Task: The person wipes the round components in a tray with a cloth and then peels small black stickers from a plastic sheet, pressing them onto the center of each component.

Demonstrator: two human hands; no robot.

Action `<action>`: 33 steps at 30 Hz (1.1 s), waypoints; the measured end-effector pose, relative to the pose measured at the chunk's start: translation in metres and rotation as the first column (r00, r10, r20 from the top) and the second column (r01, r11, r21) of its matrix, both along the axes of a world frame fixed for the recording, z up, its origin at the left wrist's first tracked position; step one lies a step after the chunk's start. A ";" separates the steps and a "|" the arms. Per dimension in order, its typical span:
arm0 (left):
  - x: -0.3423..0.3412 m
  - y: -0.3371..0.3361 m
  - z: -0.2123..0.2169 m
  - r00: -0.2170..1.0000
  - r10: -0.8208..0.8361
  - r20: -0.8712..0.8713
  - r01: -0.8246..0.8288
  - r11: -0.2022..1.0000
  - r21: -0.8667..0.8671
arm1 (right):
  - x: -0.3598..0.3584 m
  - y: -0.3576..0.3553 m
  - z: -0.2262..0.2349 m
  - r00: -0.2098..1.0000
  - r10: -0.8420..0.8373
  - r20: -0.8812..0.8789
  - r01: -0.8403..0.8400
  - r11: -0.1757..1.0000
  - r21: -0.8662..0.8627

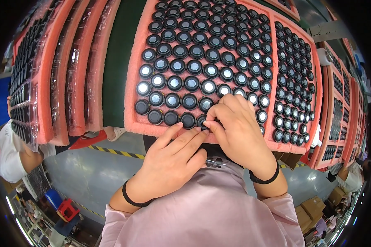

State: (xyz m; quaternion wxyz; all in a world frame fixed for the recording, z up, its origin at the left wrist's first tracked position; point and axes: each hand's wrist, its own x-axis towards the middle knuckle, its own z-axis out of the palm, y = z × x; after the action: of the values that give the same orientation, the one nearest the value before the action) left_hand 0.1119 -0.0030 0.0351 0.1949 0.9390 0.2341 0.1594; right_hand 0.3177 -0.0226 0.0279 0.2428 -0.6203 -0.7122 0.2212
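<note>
A pink foam tray (pixel 132 78) in front of me holds rows of round black parts, most with a silver disc in the middle. Along its near edge several parts, such as one black-topped part (pixel 188 120), have plain dark tops. My right hand (pixel 237 129) reaches over the front row, thumb and forefinger pinched at the rim of a round black part (pixel 200 121), partly hidden by the fingers. My left hand (pixel 173 160) lies beside it, fingers stretched out, their tips by the tray's near edge and that same part.
Pink foam trays with clear plastic film (pixel 76 78) stand stacked on edge at the left. A dark green surface (pixel 117 61) shows between them and my tray. More filled trays (pixel 336 107) stand at the right. Other people (pixel 18 152) work at both sides; cardboard boxes (pixel 311 212) stand behind.
</note>
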 end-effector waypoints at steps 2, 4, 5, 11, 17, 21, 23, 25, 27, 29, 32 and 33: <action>0.000 0.000 0.000 1.000 0.001 0.000 -0.001 1.000 -0.002 | -0.001 0.000 0.001 1.000 -0.002 0.003 0.002 1.000 -0.001; 0.000 0.000 0.000 1.000 0.004 -0.002 -0.004 1.000 -0.005 | -0.002 0.000 0.001 1.000 -0.006 0.007 0.006 1.000 -0.004; 0.000 0.000 0.000 1.000 0.004 -0.002 -0.004 1.000 -0.005 | -0.002 0.000 0.001 1.000 -0.006 0.007 0.006 1.000 -0.004; 0.000 0.000 0.000 1.000 0.000 -0.001 0.000 1.000 -0.003 | -0.005 -0.001 0.000 0.999 -0.044 0.025 0.043 0.998 0.040; 0.001 0.002 0.001 1.000 -0.012 -0.001 0.012 1.000 0.007 | -0.006 -0.001 0.005 0.990 -0.095 0.102 0.084 0.991 0.105; 0.001 0.002 0.006 0.999 0.008 0.051 -0.009 1.000 0.007 | 0.009 -0.012 0.015 0.998 -0.052 0.046 0.045 0.989 0.139; -0.002 0.002 0.008 0.998 0.016 0.064 -0.018 0.999 0.030 | 0.020 -0.022 0.025 0.984 0.073 -0.161 -0.073 0.997 0.007; -0.003 0.003 0.008 0.997 0.015 0.073 -0.019 0.999 0.042 | 0.025 -0.029 0.031 0.957 0.120 -0.266 -0.137 0.989 -0.048; -0.002 0.003 0.007 0.995 0.023 0.093 -0.029 0.998 0.062 | 0.027 -0.036 0.035 0.940 0.129 -0.315 -0.165 0.982 -0.089; -0.001 0.003 0.008 0.994 0.025 0.102 -0.032 0.997 0.072 | 0.028 -0.039 0.035 0.932 0.131 -0.339 -0.177 0.978 -0.109; -0.001 0.001 0.011 0.998 0.019 0.059 -0.025 0.995 0.099 | 0.026 -0.043 0.032 0.933 0.136 -0.332 -0.173 0.982 -0.082; 0.000 0.001 0.012 0.998 0.018 0.058 -0.024 0.995 0.100 | 0.026 -0.043 0.032 0.933 0.136 -0.333 -0.172 0.982 -0.081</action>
State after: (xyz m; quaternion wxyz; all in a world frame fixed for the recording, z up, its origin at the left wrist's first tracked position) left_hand 0.1114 -0.0017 0.0471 0.1521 0.9403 0.2299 0.1998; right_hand 0.3435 -0.0658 0.0595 0.3048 -0.5300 -0.6956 0.3774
